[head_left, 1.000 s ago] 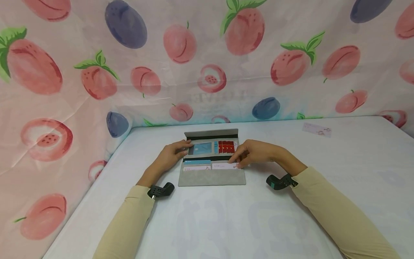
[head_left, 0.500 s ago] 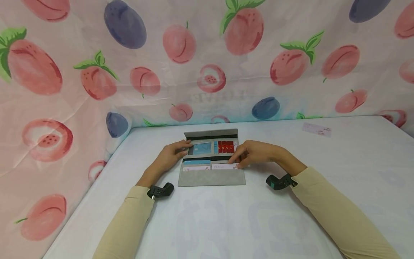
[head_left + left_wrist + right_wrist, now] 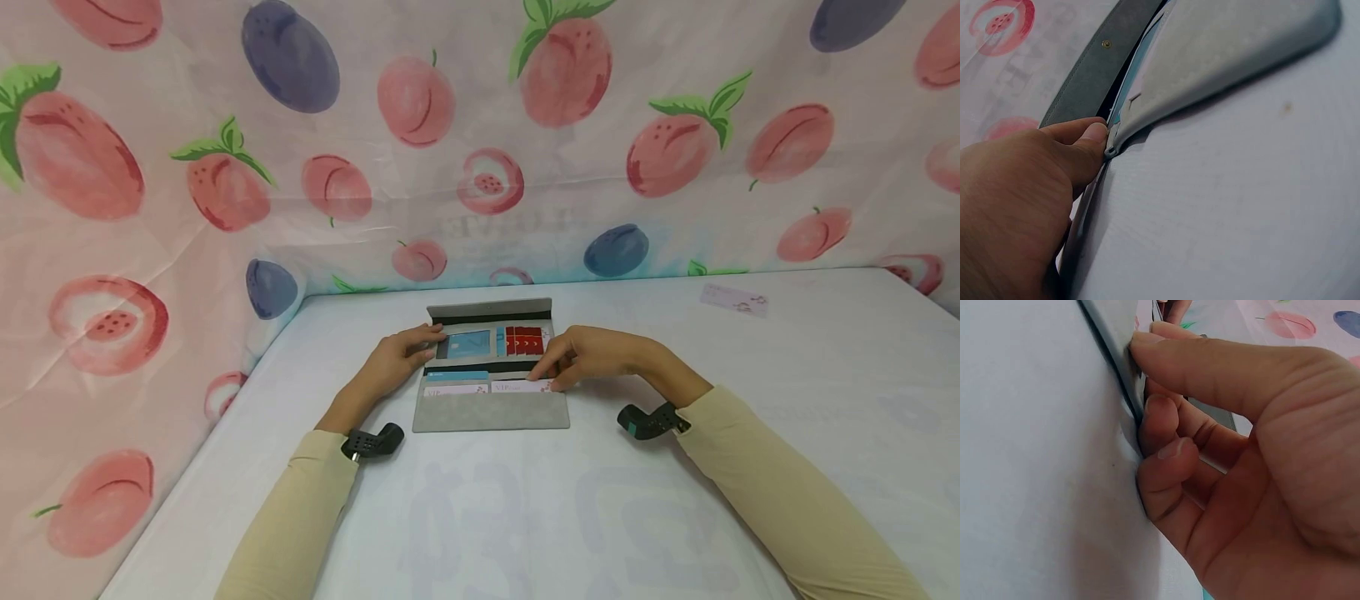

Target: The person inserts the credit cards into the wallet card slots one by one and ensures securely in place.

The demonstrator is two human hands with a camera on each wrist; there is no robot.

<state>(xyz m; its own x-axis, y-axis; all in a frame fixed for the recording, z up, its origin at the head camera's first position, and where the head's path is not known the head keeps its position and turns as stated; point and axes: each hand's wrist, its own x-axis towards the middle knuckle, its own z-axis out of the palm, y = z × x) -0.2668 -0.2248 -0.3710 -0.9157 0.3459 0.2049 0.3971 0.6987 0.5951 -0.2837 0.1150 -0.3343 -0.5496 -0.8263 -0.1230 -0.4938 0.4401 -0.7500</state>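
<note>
A grey wallet lies unfolded on the white table, its back flap raised. My left hand pinches its left edge by the fold; thumb and index finger show there in the left wrist view. At the right front pocket, my right hand holds a pale VIP card, index fingertip at the card's top edge and thumb near its right end. In the right wrist view the thumb overlaps the wallet's edge, the other fingers curled. Another VIP card and a blue card sit in the left pocket.
The upper section holds a light-blue card and red cards. A pale pink card lies at the back right of the table. A fruit-print cloth hangs behind and to the left.
The VIP card under my right hand has slid slightly down into its pocket, so less of it shows. Both hands stay in nearly the same place.
</note>
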